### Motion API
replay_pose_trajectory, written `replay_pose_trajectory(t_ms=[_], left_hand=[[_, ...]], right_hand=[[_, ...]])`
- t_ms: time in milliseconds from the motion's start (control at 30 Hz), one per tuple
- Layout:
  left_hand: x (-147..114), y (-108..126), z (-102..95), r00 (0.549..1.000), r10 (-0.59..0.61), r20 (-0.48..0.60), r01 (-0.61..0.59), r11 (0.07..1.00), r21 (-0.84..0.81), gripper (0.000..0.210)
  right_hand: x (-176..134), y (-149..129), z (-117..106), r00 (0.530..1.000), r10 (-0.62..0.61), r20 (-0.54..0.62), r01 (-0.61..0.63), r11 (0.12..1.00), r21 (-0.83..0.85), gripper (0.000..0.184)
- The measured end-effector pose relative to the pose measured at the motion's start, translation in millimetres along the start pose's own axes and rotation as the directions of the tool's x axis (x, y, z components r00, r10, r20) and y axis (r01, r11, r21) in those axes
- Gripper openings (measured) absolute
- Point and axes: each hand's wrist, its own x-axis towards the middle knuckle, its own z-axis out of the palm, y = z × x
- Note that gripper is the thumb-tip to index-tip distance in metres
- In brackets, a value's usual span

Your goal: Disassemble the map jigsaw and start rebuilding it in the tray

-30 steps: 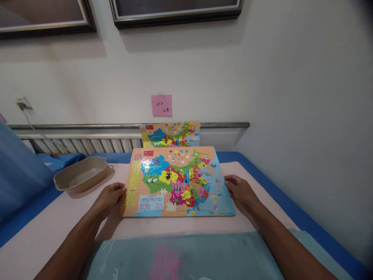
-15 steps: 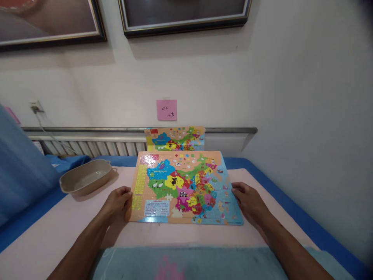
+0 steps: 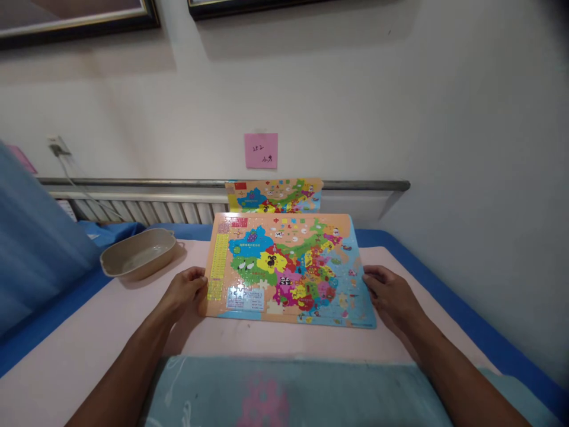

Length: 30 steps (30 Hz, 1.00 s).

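A jigsaw puzzle board (image 3: 249, 270) printed with a colourful map and animal pictures is tilted up in front of me. My left hand (image 3: 189, 287) is closed on its left edge, thumb in front. On the opposite edge my right hand (image 3: 386, 287) grips the board, its fingers partly hidden by the hand itself. Two pale, piece-shaped gaps show in the lower middle of the map. Behind the board, a sheet with the same map (image 3: 275, 193) stands upright against the rail; the board hides its lower part.
A beige oval basin (image 3: 140, 255) stands at the left on the pink bed sheet (image 3: 120, 320). A metal rail (image 3: 364, 185) and a radiator (image 3: 186, 212) run along the wall, under a pink note (image 3: 261, 150). A blue curtain (image 3: 40, 249) hangs at far left.
The view has tipped downward, so everything sits higher in the picture. Glare on the board has shifted from its lower edge to the text box. Both hands keep their hold.
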Motion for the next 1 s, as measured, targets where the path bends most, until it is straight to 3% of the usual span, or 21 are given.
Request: replay_pose_trajectory(t_ms=[167,500,833,1000], left_hand=[[0.8,-2.2,0.8,1.000,0.016,-0.021,-0.017,0.999,-0.033,0.033],[-1.0,4.4,2.9,0.998,0.037,-0.044,-0.038,0.999,-0.017,0.034],[1.2,-2.9,1.6,0.999,0.039,-0.024,-0.039,0.999,-0.006,0.032],[1.8,0.1,1.5,0.999,0.023,-0.047,-0.024,1.000,-0.014,0.033]], right_hand=[[-4.0,-7.9,1.3,0.999,0.036,-0.008,-0.036,0.999,0.011,0.032],[5.0,-1.1,-1.5,0.992,-0.120,-0.039,0.117,0.991,-0.069,0.031],[2.8,-4.3,-1.5,0.992,-0.120,-0.031,0.117,0.989,-0.088,0.021],[8.0,4.2,-5.3,0.991,-0.132,-0.010,0.130,0.985,-0.110,0.029]])
